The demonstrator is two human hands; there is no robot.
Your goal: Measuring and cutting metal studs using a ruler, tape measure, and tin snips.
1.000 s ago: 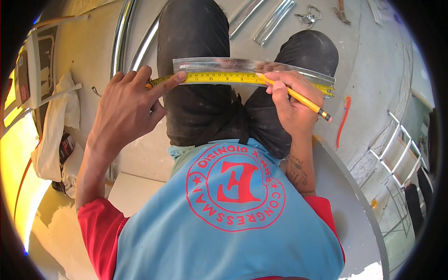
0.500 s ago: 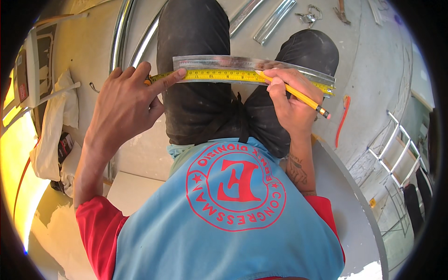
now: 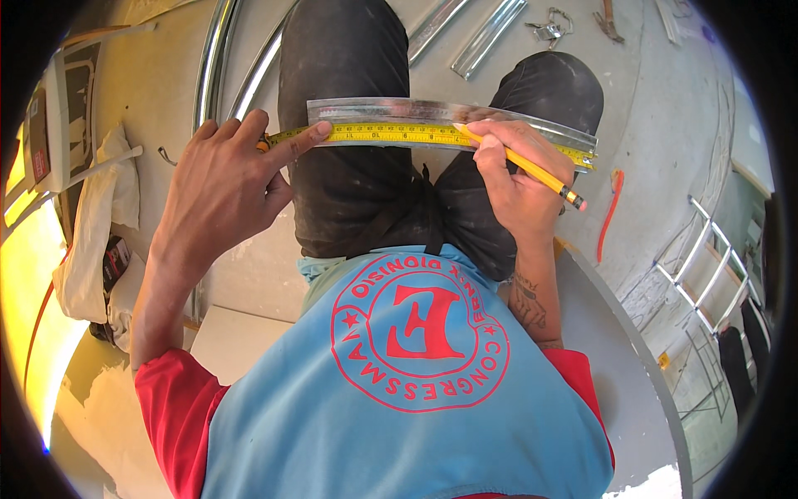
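Note:
Across my thighs lies a shiny metal channel (image 3: 382, 108), with the yellow blade of a tape measure (image 3: 391, 135) stretched along it. My left hand (image 3: 229, 187) is closed round the tape measure at the left end, its forefinger pressing the blade against the metal. Most of the tape's case is hidden behind that hand. My right hand (image 3: 524, 175) grips a yellow pencil (image 3: 540, 176) with a pink eraser. The pencil's tip touches or nearly touches the blade's upper edge, right of the middle of the channel.
Several lengths of metal channel (image 3: 489, 40) lie on the floor ahead. A hammer (image 3: 609, 25) and a chain with a metal clasp (image 3: 550, 32) are at the far right. An orange-red strip (image 3: 611, 216) lies right of my knee. A white metal rack (image 3: 706, 266) stands further right.

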